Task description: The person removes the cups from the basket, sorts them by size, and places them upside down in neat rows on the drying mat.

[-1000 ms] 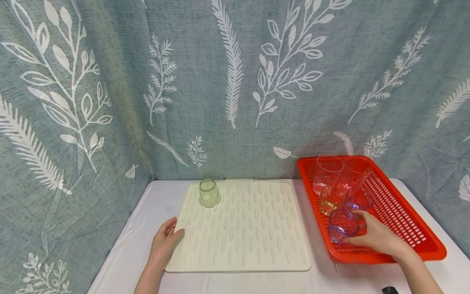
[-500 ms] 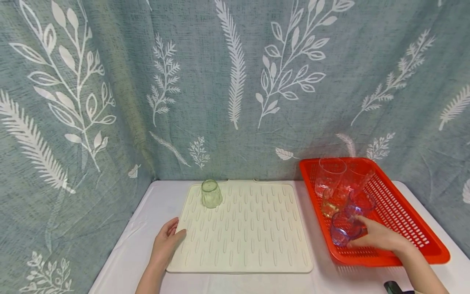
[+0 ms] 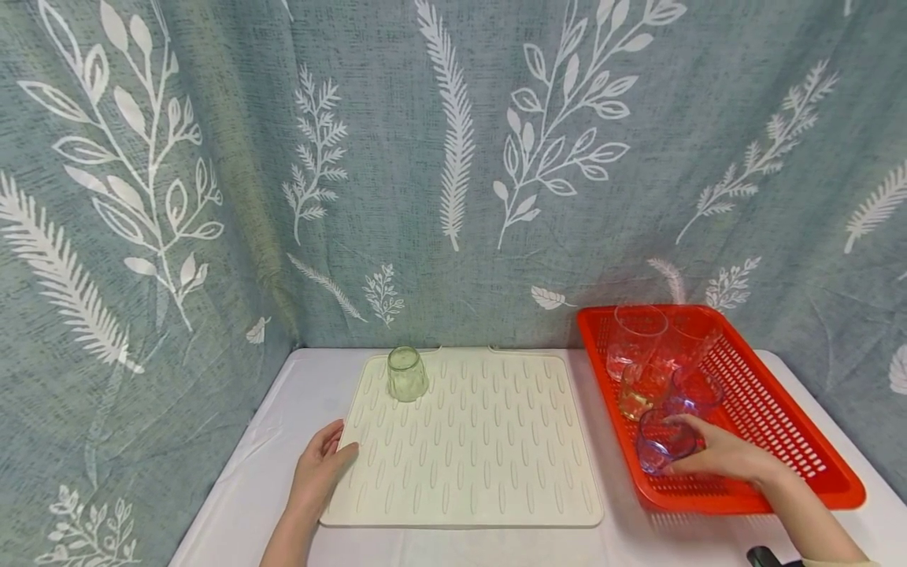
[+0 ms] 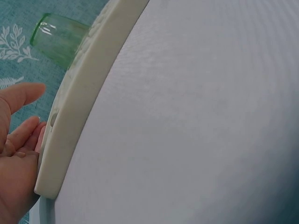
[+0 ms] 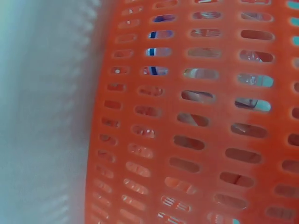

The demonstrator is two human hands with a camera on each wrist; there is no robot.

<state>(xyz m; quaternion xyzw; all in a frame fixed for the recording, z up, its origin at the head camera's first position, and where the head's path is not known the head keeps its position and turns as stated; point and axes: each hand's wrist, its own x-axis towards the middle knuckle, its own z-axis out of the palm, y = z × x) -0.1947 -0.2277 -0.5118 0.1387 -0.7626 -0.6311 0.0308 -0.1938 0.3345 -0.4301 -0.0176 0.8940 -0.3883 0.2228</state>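
Note:
In the head view, my right hand (image 3: 716, 457) reaches into the red basket (image 3: 786, 425) and holds a purple-tinted glass (image 3: 655, 453) near its front left corner, thumb and fingers at its side. Close behind stand a second purple glass (image 3: 697, 394) and a yellowish glass (image 3: 635, 400). My left hand (image 3: 319, 465) rests at the left edge of a cream drying mat (image 3: 489, 441), fingers relaxed. A green glass (image 3: 407, 379) stands on the mat's far left corner. The basket's slotted wall (image 5: 210, 135) hides my right hand in the right wrist view.
Taller clear glasses (image 3: 634, 346) stand at the back of the basket. A patterned curtain (image 3: 397, 157) hangs behind the white table (image 3: 262, 449). Something black (image 3: 761, 556) shows beside my right forearm.
My right hand's fingers have shifted slightly left over the rim of the purple glass. The left hand and the green glass keep their places.

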